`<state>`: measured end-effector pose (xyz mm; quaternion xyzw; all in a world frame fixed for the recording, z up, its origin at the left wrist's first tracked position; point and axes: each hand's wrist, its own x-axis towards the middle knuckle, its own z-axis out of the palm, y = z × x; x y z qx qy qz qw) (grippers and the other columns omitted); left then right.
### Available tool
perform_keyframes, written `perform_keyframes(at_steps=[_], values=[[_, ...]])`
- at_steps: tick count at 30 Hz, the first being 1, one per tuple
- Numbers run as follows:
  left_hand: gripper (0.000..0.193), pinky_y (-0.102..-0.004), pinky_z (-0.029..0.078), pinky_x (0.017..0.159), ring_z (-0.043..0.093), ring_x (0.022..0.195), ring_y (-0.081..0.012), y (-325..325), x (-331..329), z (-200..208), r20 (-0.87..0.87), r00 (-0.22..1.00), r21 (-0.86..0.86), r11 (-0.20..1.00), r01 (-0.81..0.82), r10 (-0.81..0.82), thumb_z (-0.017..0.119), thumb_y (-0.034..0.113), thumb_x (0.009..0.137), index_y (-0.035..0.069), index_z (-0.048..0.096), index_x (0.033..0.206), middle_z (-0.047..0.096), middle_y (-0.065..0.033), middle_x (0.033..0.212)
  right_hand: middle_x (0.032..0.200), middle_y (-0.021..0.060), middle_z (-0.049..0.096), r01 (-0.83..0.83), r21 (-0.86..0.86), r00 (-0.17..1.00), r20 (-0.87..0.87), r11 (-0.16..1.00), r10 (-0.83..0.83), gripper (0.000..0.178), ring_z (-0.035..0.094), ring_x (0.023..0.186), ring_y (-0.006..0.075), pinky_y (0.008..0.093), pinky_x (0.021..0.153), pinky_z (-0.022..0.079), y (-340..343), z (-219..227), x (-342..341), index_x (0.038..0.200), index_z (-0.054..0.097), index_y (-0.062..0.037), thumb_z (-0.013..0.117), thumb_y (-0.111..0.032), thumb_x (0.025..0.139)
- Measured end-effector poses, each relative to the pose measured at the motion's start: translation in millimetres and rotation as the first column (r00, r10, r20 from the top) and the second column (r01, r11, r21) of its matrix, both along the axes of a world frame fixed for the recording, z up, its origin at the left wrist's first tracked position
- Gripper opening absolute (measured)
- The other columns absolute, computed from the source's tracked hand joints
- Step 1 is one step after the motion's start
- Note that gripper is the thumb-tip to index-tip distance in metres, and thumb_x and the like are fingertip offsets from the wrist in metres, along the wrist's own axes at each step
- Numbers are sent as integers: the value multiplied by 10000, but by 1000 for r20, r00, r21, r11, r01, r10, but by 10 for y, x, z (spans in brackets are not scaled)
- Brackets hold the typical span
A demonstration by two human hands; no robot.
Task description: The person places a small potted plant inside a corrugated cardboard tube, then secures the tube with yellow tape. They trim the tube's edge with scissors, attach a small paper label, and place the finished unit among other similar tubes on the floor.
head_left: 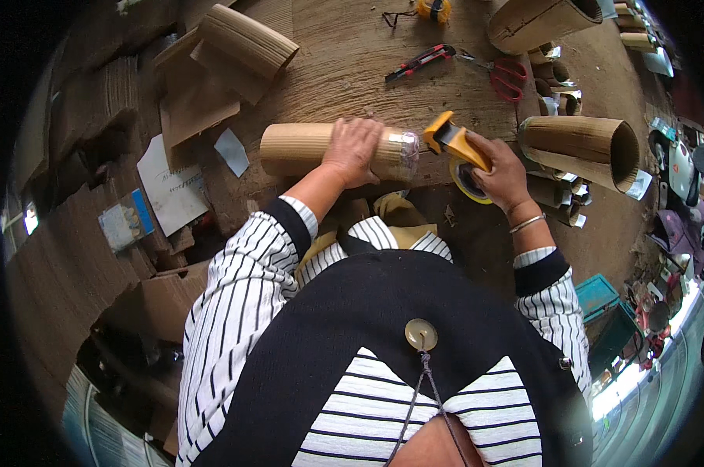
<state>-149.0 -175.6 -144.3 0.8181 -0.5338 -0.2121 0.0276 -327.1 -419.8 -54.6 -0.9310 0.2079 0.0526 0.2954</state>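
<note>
A roll of corrugated cardboard [297, 148] lies sideways on the wooden table in front of me. My left hand [353, 149] rests over the roll, fingers wrapped on its right part. Clear shiny tape [408, 152] covers the roll's right end. Just right of that end, my right hand [500, 175] grips a yellow tape dispenser [462, 144] by its handle. The dispenser's head points toward the taped end, and its tape roll hangs below the hand.
A box cutter [420, 64] and red-handled scissors [509, 79] lie beyond the roll. More cardboard tubes [570, 140] stand or lie at the right. Loose cardboard [196, 101] and a paper sheet with handwriting [169, 187] are at the left. Yellow twine [433, 10] sits at the far edge.
</note>
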Motion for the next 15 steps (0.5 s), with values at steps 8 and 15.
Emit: perform_keyframes(at_steps=[8,15], values=[[1145,-523,143,1128,265,1369,-303,251,-61,-70,40,983,-16,984,-179,180,823,527,530,67,294,1435,347,-114,1437,854,78,554,-576,-188,814,-45,796,579,408,628,755,288,390,613,506,548,107,764,1093,623,-289,742,-219,710],[1101,-538,148,1127,242,1389,-321,107,6,47,33,987,18,987,-159,158,808,509,584,149,255,1465,279,-104,1496,850,77,550,-514,-180,854,-195,838,482,425,628,758,277,379,607,507,-15,79,249,1141,615,-315,709,-168,754]])
